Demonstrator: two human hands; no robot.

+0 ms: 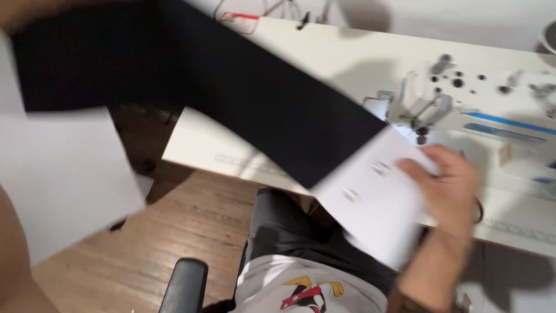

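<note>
A long black strip of fabric (231,87) stretches from the upper left down to the middle. A white piece (376,197) with two small clips is joined to its right end. My right hand (449,185) grips that white piece at its upper right edge, by the sewing machine's presser foot (425,113). At the left a second white piece (58,174) hangs from the black strip's other end. My left arm (14,261) shows only as a blur at the left edge. The left hand itself is hidden.
A white sewing table (347,58) with a metal needle plate and small parts fills the right. Below are a wooden floor (191,226), a black chair armrest (185,284) and my lap in dark shorts. A red-and-white label lies at the table's far edge.
</note>
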